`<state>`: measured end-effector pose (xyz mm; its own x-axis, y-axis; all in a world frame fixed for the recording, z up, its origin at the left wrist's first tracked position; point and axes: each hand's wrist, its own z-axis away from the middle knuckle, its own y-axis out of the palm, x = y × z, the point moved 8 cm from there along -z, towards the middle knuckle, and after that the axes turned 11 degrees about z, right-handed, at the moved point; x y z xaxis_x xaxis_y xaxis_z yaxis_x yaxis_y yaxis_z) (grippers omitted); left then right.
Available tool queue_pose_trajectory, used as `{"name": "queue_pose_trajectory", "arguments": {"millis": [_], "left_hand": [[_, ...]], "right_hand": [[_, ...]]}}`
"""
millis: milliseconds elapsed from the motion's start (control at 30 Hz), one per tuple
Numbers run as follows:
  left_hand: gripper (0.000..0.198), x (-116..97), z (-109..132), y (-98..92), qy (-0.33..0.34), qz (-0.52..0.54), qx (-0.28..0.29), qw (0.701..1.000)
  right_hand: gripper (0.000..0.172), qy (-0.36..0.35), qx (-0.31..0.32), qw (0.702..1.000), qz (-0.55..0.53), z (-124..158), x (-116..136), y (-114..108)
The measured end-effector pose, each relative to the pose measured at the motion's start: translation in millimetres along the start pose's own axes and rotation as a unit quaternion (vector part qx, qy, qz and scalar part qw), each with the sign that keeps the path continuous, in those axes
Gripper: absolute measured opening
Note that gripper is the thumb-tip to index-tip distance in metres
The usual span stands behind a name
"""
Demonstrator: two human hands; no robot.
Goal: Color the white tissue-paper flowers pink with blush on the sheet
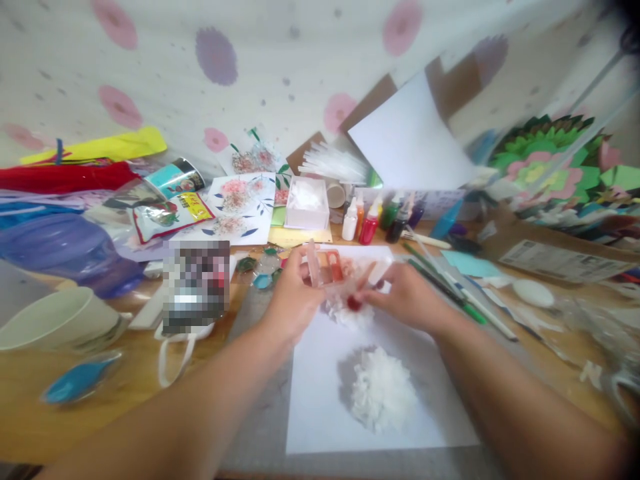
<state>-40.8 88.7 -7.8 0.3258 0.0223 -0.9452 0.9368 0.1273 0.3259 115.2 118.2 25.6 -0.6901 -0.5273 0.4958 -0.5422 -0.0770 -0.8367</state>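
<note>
My left hand is closed on the left end of a small clear-cased palette with orange and peach pans. My right hand pinches at the palette's right end, beside a clear plastic edge; blur hides the exact grip. A dark red spot shows at its thumb tip. Just under the palette lies a white ruffled flower, partly covered by the hands. Closer to me, a second white ruffled flower rests on a white paper sheet.
The sheet lies on a grey cutting mat. Small paint bottles and a white box stand behind. Pens lie to the right. On the left are a paper cup, a blue packet and a purple bowl.
</note>
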Motion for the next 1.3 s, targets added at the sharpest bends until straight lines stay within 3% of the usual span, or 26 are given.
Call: {"name": "queue_pose_trajectory", "arguments": {"millis": [67, 167, 267, 367, 467, 600, 767, 867, 1000, 1133, 1233, 1300], "left_hand": [[0.064, 0.5, 0.5, -0.2, -0.007, -0.012, 0.006, 1.0], [0.062, -1.1, 3.4, 8.0, -0.007, -0.04, 0.053, 0.998], [0.051, -6.8, 8.4, 19.2, 0.008, -0.086, 0.098, 0.991], [0.04, -13.8, 11.4, 23.2, 0.027, -0.12, 0.098, 0.988], [0.041, -18.1, 12.5, 22.2, 0.053, -0.144, 0.092, 0.984], [0.04, -13.9, 13.1, 19.1, 0.08, -0.182, 0.101, 0.975], [0.037, -5.7, 14.5, 15.6, 0.081, -0.205, 0.095, 0.971], [0.034, -5.3, 15.4, 16.5, 0.069, -0.194, 0.101, 0.973], [0.036, -11.6, 14.5, 17.0, 0.078, -0.199, 0.1, 0.972], [0.036, -16.3, 12.3, 19.6, 0.089, -0.196, 0.117, 0.97], [0.033, -21.1, 10.4, 17.8, 0.098, -0.235, 0.1, 0.962], [0.032, -22.9, 10.8, 19.5, 0.092, -0.249, 0.107, 0.958]], "right_hand": [[0.012, 0.001, 0.012, 0.997, -0.071, 3.5, -6.7, -6.2], [0.018, 0.053, -0.087, 0.983, -0.152, 6.9, -22.9, -24.1], [0.015, 0.053, -0.146, 0.976, -0.154, 7.1, -18.6, -26.7], [0.009, 0.03, -0.11, 0.99, -0.087, 4.6, -1.4, -16.4], [0.011, 0.0, -0.057, 0.997, -0.052, 5.5, 8.7, -8.7], [0.017, 0.024, -0.121, 0.991, -0.056, 9.1, -3.1, -17.9], [0.019, 0.012, -0.086, 0.996, -0.032, 8.3, -2.9, -8.3], [0.018, 0.017, -0.151, 0.988, -0.034, 10.6, -3.0, -17.9], [0.014, 0.0, -0.097, 0.995, -0.031, 7.0, 1.6, -9.9], [0.014, 0.018, -0.132, 0.99, -0.049, 7.7, 3.4, -17.0], [0.012, -0.003, -0.069, 0.996, -0.056, 6.0, 9.4, -7.8], [0.013, -0.002, -0.103, 0.991, -0.085, 7.6, 8.1, -12.7]]}}
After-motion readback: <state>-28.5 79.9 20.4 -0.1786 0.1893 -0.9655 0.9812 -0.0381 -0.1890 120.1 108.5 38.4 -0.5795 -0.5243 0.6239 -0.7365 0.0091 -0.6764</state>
